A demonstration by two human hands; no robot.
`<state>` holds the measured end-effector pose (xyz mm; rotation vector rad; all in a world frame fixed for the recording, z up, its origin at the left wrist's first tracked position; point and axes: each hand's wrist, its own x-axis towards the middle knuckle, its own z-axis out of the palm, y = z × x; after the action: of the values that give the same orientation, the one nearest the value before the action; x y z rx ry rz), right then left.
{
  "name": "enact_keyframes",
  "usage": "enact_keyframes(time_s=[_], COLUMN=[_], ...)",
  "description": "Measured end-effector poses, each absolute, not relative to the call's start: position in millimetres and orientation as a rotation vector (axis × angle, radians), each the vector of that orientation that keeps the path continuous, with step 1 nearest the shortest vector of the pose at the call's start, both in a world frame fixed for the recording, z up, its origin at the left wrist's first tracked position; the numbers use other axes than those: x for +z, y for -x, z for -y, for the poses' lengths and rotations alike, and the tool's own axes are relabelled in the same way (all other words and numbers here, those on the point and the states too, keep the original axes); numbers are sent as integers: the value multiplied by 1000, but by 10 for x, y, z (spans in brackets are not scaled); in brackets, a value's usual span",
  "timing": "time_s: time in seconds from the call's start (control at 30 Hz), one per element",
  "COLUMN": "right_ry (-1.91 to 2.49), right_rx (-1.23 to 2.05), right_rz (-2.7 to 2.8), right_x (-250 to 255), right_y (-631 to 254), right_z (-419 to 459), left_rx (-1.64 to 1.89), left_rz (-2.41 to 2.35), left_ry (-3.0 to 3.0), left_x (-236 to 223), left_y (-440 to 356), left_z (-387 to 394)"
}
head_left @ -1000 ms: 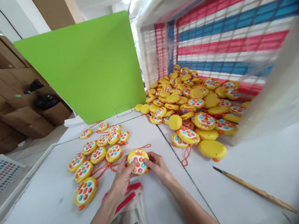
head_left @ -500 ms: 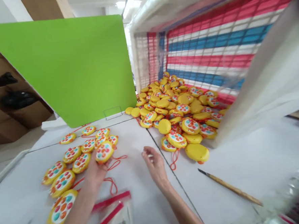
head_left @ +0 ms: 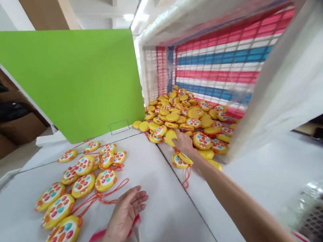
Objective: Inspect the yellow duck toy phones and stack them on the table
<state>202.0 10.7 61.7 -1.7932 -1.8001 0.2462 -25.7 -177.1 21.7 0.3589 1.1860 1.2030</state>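
My right hand reaches out to the near edge of a big heap of yellow round toys and closes its fingers on one yellow toy lying face down. My left hand hovers palm up and open over the white table, holding nothing. Just left of it lies a toy with coloured buttons and an orange cord. Several more such toys are laid out face up on the table's left side.
A green board stands upright behind the laid-out toys. The heap spills from a red, white and blue striped sack. A clear bag with a red strip lies under my left wrist. Cardboard boxes stand at the far left.
My left hand has set the toy down among the laid-out ones and drawn back open. My right hand has stretched forward to the heap and closed on a yellow toy. The view shifted right.
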Motion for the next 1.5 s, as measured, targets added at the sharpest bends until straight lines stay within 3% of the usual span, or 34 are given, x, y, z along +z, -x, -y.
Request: enact_keyframes(time_s=[0.07, 0.2, 0.27, 0.33, 0.4, 0.47, 0.57, 0.77, 0.93, 1.13, 1.3, 1.5], right_ry=[1657, 1088, 1012, 1055, 1166, 1362, 1606, 1822, 1747, 1313, 991, 929], right_rx=[329, 1002, 1151, 1027, 685, 301, 30, -45, 192, 945, 1375, 1488], right_rz=[1785, 1721, 1800, 1969, 2067, 2027, 2088, 2035, 1932, 1540, 1100, 1209], right_x=[668, 591, 537, 514, 479, 366, 14, -507, -215, 116, 137, 270], right_y=[-1997, -1855, -1816, -1909, -2191, -2646, -3440, -4056, -3642, -2764, -1997, -1686], right_z=[82, 834, 1243, 1555, 1742, 1839, 1919, 2038, 2173, 2775, 3092, 3135], left_rx=[1205, 1215, 1137, 1029, 986, 1024, 1106, 1151, 1166, 1157, 1187, 1232], left_rz=[-1122, -883, -751, -683, -658, -641, -671, -741, -790, -813, -880, -922], left_ry=[-365, -291, -259, -229, -204, -192, -188, -217, -248, -242, -233, -224], left_x=[248, 388, 443, 461, 447, 423, 405, 457, 489, 513, 573, 544], left_y=[187, -40, -155, -231, -255, -231, -146, -13, 42, 124, 231, 372], left_z=[1772, 1785, 1837, 1935, 2071, 2221, 2426, 2718, 2950, 3267, 3402, 3418])
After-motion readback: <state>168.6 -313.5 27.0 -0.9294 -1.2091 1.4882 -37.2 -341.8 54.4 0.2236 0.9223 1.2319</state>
